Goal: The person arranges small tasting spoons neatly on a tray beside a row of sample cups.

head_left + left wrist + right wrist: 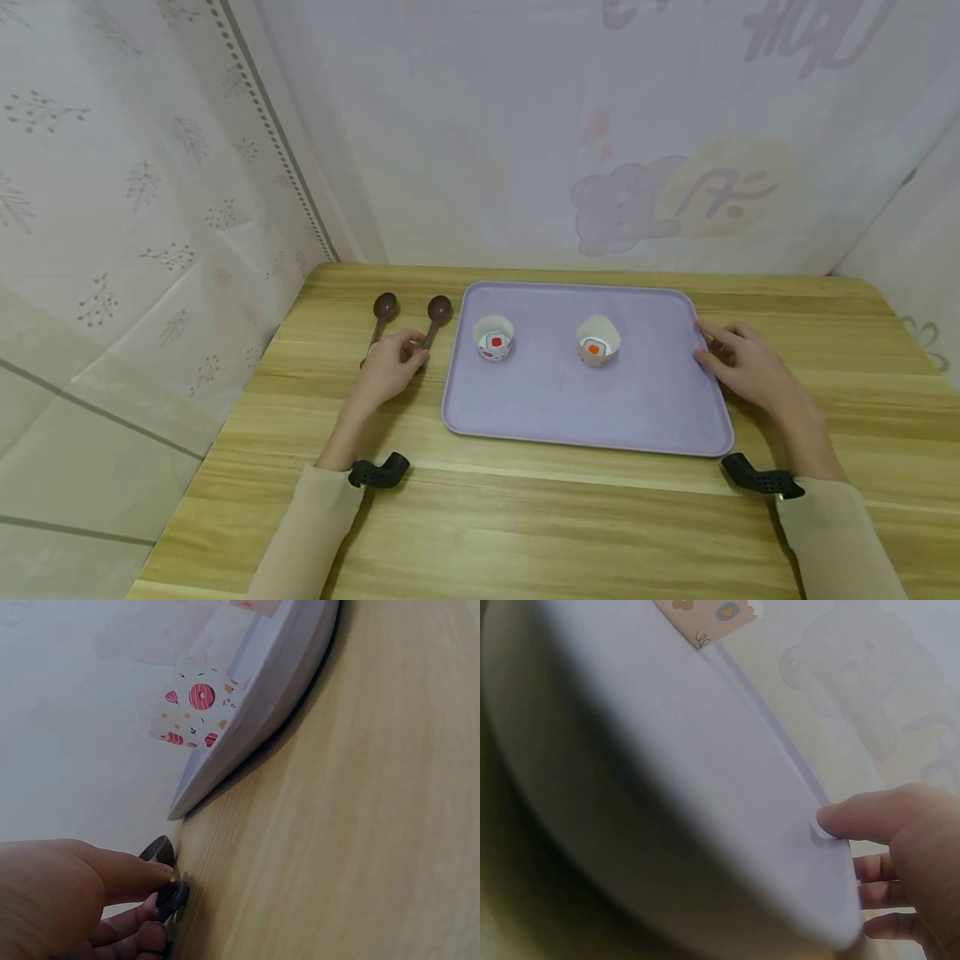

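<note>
Spoon (pixel 439 309): I see left hand (pixel 388 364) pinching its handle; right hand (pixel 744 362) pinches rim of lilac tray (pixel 652 396) bearing white cup (pixel 495 352), tan cup (pixel 595 359).

Dim, diffuse light casts soft shadows on the yellowish wood-grain table (pixel 540 525); in the right wrist view, the near rim of the rectangular lilac plastic tray (pixel 705 772) blurs out of focus.

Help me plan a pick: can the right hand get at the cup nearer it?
Probably yes: only bare tray lies between that cup and the right hand, which holds the rim.
</note>
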`<state>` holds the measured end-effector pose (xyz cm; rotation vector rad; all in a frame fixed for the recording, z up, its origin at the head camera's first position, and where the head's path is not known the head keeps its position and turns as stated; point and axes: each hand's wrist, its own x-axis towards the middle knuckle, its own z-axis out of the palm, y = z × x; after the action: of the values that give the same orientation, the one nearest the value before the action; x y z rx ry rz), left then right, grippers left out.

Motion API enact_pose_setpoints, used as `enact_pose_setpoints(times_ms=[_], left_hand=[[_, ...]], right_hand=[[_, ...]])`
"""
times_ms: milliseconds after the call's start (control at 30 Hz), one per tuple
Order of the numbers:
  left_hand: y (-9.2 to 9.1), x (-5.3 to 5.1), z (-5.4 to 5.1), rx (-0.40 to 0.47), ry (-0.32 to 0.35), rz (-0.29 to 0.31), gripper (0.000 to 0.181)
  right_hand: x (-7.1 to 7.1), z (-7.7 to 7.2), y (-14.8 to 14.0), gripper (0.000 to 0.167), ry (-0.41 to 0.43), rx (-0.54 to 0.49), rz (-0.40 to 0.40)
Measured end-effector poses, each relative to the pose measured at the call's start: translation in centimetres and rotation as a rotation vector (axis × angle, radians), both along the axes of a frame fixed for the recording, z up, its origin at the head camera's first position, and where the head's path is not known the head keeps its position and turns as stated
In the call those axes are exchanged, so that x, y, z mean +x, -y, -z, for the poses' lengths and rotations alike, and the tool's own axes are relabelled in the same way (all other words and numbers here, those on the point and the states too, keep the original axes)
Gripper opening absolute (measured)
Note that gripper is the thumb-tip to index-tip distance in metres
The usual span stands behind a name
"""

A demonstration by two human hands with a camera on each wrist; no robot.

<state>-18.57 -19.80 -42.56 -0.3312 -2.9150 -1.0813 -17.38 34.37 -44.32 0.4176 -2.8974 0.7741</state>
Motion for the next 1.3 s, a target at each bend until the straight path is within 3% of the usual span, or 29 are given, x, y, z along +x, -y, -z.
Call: enact_pose_setpoints(times_ms=[433, 967, 1300], left_hand=[[0.21, 0.06, -0.15, 0.053, 0.037, 0.012, 0.030], [0.11, 0.02, -0.29, 0.115, 0.089, -0.031, 0.030], [0.15, -0.13, -0.43, 0.159, 0.103, -0.058, 0.028]], right_hand=[[-0.02, 0.14, -0.13, 0.054, -0.017, 0.003, 0.002], [-0.01, 0.37, -0.38, 0.052, -0.089, 0.001, -0.030], [-0.11, 0.39, -0.42, 0.053, -0.079, 0.018, -0.029]])
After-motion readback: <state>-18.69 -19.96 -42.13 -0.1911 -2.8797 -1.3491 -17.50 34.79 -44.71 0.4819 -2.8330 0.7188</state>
